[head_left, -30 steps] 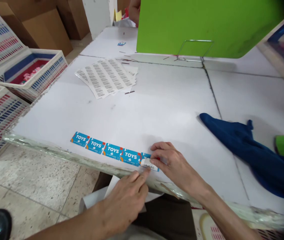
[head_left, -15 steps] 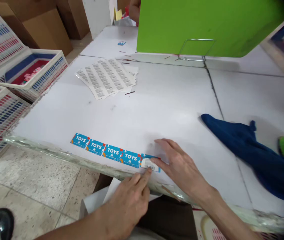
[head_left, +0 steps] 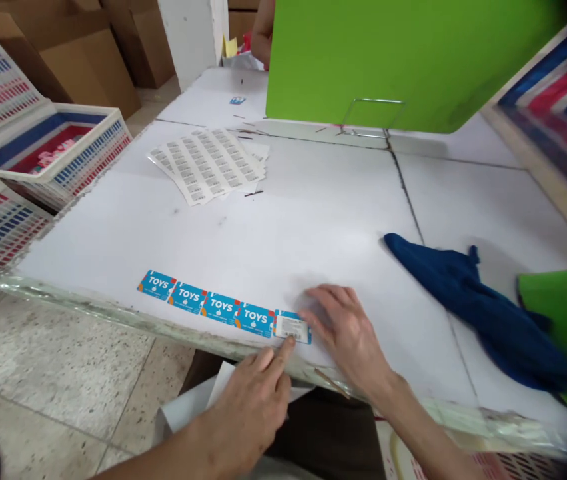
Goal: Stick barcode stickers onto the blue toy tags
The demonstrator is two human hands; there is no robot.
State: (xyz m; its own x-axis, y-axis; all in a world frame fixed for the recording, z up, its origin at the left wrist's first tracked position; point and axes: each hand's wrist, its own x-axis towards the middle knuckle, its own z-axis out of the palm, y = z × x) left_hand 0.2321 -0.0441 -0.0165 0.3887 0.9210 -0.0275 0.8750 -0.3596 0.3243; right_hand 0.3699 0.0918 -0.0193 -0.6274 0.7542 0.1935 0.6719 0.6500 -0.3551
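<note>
Blue TOYS tags look thin and light, best taken by the edges. The left hand points one finger against the barcode sticker; the open right hand holds nothing.

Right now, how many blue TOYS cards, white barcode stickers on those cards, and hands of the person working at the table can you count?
Blue TOYS cards: 5
White barcode sticker: 1
Hands: 2, the left hand and the right hand
Total: 8
</note>
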